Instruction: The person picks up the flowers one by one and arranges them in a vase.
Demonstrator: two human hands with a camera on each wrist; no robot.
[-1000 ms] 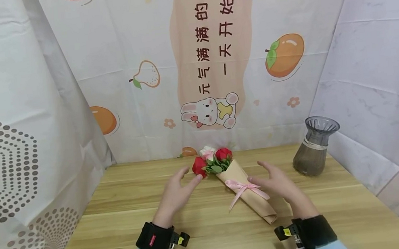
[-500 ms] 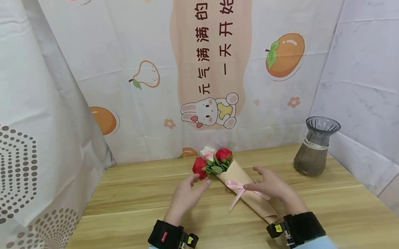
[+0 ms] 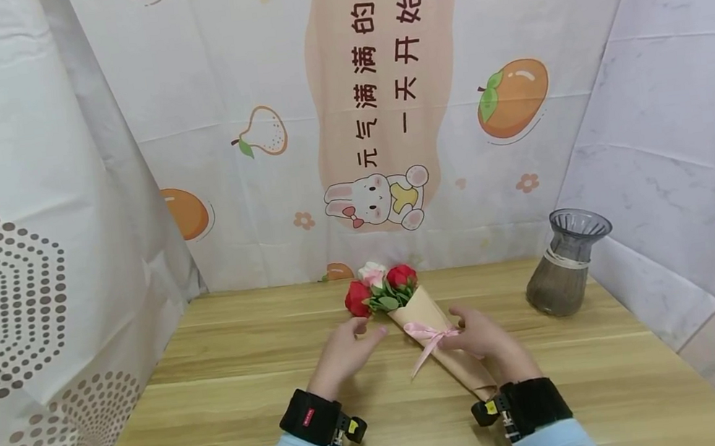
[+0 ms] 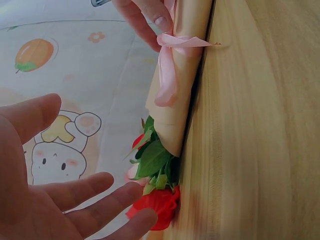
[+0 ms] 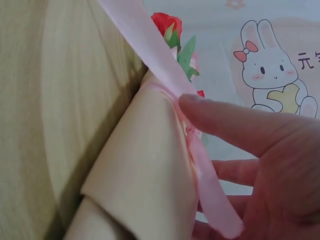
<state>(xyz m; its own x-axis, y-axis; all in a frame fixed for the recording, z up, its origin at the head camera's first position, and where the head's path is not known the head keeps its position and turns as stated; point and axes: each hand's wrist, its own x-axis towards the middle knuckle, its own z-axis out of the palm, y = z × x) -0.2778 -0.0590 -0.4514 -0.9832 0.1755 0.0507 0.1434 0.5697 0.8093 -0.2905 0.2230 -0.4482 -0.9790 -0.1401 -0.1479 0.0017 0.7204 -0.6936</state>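
A bouquet [image 3: 456,369] in brown paper lies slantwise on the wooden table, blooms toward the back left. Its artificial roses [image 3: 358,298] are red and pale pink with green leaves. A pink ribbon [image 5: 150,50] is tied round the paper in a bow. My right hand [image 3: 484,340] is at the bow; in the right wrist view its thumb [image 5: 215,117] meets the ribbon near the knot, and the other fingers extend partly hidden beyond the paper. My left hand [image 3: 347,355] holds nothing, fingers spread and loosely bent, just in front of the red rose.
A grey glass vase [image 3: 561,267] with a pale band round its neck stands at the back right of the table [image 3: 250,380]. A printed cloth [image 3: 277,209] hangs behind the table, with more cloth on both sides.
Both hands have moved inward and slightly nearer the body. My right hand has come in over the ribbon bow, and my left hand has shifted right, below the roses. The bouquet stays put.
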